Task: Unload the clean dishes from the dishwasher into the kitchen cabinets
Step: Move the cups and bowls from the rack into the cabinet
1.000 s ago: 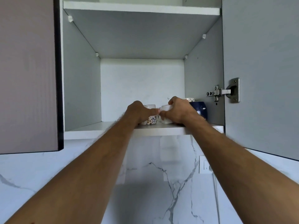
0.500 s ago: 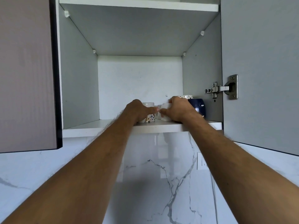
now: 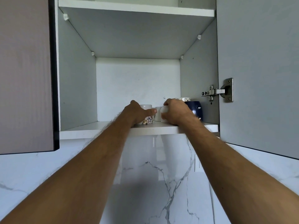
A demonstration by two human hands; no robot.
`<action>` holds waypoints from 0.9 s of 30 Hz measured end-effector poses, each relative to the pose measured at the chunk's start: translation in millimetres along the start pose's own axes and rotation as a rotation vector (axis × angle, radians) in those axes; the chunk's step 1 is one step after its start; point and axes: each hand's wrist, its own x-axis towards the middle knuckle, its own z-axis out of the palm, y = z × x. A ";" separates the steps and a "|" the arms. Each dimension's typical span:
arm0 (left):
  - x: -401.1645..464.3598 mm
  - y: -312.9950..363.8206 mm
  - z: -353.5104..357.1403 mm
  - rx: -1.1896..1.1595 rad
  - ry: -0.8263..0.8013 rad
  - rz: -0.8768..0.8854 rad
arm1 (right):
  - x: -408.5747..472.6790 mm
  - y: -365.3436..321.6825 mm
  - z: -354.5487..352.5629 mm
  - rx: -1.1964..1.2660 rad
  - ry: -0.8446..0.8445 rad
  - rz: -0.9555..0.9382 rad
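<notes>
Both hands up on lower cabinet shelf (image 3: 113, 130). Left hand (image 3: 137, 112) wrapped round floral mug (image 3: 147, 120), thumb pointing right. Right hand (image 3: 175, 110) grips white mug (image 3: 164, 114), fingers curled over rim. Second white cup (image 3: 158, 113) stands between the two, just beside both. Dark blue mug (image 3: 195, 109) right of right hand, near cabinet side wall; patterned cup (image 3: 184, 99) behind. Cabinet door (image 3: 258, 70) open at right, hinge (image 3: 218, 91) showing.

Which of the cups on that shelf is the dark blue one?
The dark blue mug at the far right, beside the cabinet wall, just right of the right hand. The others are white or patterned.
</notes>
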 end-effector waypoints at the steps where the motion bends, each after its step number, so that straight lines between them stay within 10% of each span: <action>1: -0.2 0.0 0.0 0.002 0.000 -0.005 | 0.2 0.3 0.4 0.000 0.007 0.001; 17: 8.5 11.6 -8.1 0.018 -0.159 -0.183 | -2.6 -3.3 -5.3 0.094 0.070 -0.054; 27: 70.7 27.8 -4.2 0.475 -0.434 -0.272 | 3.0 -2.6 -1.6 0.171 0.117 -0.080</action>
